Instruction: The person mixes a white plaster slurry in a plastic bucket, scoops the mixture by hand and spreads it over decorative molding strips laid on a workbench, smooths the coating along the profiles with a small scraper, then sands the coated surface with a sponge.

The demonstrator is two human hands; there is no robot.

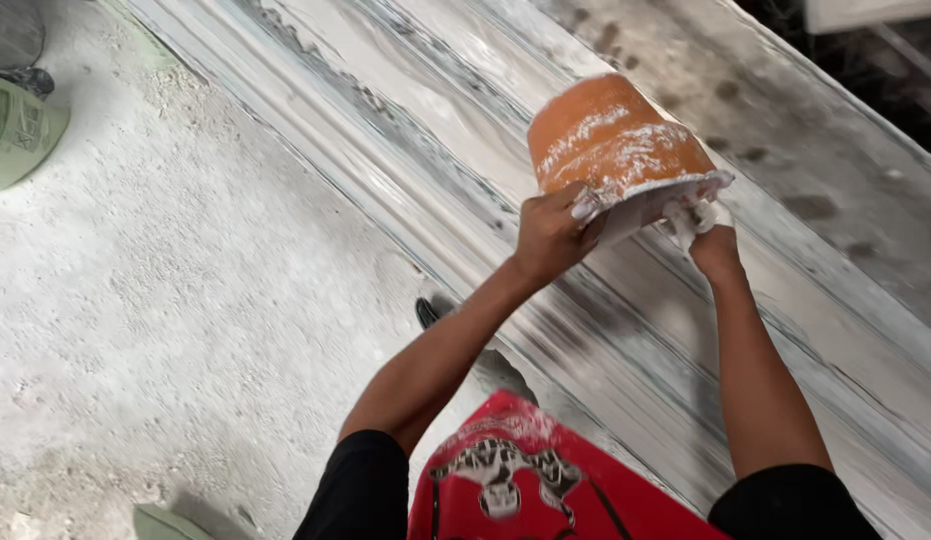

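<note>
Red cloth [526, 470] with a black-and-white print lies nearest the camera, at the person's waist, between two black sleeves. Far to the left, at the picture's edge, a pale green tub-shaped container [16, 130] lies on the dusty grey floor [186, 300]; it bears a printed label too small to make out. Another pale green object [171, 522] peeks in at the bottom edge.

Moving right, the left hand [551, 235] is closed on the near rim of an orange bucket [616, 140], streaked with white powder and turned mouth-down and tilted over a long, grey-streaked white slab [626, 330]. The right hand [708, 235], coated in white, clasps the rim on the other side.

Judging by the tilt, the step in hand looks like emptying or scraping the bucket out over the slab. A next move would call for a firm two-handed grip on a dusty, slippery rim.
</note>
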